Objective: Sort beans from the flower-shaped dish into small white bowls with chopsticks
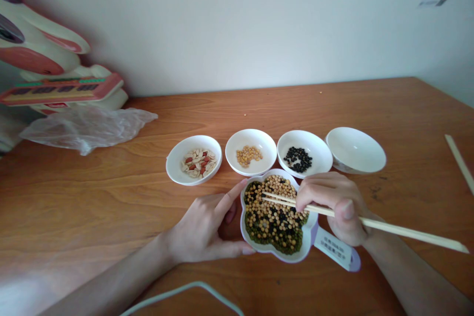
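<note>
My left hand (207,227) cups the left rim of a flower-shaped white bowl (309,242) filled with mixed yellow, black and green beans; index finger and thumb touch the rim. My right hand (333,202) is closed on a pair of wooden chopsticks (400,229). Their tips lie over the beans in the bowl. Behind the bowl stand four small white dishes in a row: one with peanuts and pale seeds (193,159), one with yellow beans (251,151), one with black beans (304,153), and one with nothing in it (355,150).
A crumpled clear plastic bag (87,126) lies at the back left of the wooden table (92,197), in front of a white and red toy-like object (48,74). A single wooden stick (460,162) lies at the right edge. A pale cable (185,291) curves along the near edge.
</note>
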Demonstrator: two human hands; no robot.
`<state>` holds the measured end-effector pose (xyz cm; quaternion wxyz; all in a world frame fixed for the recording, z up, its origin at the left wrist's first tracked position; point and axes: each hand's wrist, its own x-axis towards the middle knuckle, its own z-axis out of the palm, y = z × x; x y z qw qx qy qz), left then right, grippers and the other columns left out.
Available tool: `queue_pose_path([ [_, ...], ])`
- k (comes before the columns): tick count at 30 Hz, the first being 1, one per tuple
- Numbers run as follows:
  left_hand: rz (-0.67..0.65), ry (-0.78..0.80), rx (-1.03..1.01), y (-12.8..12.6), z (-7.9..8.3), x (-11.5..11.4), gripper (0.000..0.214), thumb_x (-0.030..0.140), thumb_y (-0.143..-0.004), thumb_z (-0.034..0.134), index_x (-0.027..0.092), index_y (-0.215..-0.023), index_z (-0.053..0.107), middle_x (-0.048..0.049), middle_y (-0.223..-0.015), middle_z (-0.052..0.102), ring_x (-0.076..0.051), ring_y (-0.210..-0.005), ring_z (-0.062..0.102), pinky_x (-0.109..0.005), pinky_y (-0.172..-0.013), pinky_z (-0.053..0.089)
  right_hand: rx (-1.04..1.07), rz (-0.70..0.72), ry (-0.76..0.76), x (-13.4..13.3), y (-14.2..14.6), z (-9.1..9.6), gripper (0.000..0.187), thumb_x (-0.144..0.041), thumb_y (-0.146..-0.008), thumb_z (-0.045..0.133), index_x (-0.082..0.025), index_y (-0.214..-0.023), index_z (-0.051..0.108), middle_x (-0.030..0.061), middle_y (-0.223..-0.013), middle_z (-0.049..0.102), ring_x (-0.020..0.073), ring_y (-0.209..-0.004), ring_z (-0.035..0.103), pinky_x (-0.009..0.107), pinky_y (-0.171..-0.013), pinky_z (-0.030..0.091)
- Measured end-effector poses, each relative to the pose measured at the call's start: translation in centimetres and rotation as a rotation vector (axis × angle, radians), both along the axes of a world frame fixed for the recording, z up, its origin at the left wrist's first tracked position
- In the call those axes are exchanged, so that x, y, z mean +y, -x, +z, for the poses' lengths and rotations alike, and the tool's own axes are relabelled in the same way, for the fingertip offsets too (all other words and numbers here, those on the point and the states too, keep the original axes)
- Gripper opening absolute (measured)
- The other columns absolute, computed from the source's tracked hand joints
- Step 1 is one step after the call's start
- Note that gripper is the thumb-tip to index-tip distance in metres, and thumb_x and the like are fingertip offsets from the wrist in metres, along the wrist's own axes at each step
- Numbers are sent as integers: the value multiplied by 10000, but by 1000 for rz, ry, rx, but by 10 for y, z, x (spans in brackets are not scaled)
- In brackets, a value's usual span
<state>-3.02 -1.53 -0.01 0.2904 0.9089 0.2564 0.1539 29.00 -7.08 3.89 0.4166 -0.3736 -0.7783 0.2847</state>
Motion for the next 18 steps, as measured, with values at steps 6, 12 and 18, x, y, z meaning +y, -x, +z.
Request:
queue_pose_path([
  [6, 5, 3, -2, 1, -2, -1, 1178, 741, -907, 747, 231, -1759, 112, -17, -925, 734, -239, -771, 736, -346, -624, 568, 53, -36, -59, -2, 3, 1, 709, -653, -1130, 226, -241, -818, 711, 23, -685, 692, 185, -604, 624, 362, -610, 414],
  [12, -1, 33, -13, 1, -3, -1, 1203, 716, -893, 784, 229, -1762, 110, -17, -948, 739, -231, -780, 736, -335, -621, 559, 63, -88, -20, -4, 6, 7, 790, -759, -1086, 191, -241, -771, 698, 23, -656, 670, 186, -569, 594, 370, -589, 387],
  [18, -3, 11, -18, 0, 0, 0, 1183, 736, -905, 757, 226, -1761, 119, -13, -940, 737, -226, -774, 735, -332, -622, 557, 74, -78, 0, -2, 9, 3, 777, -783, -1072, 220, -234, -791, 692, 11, -670, 663, 165, -578, 583, 351, -592, 384],
])
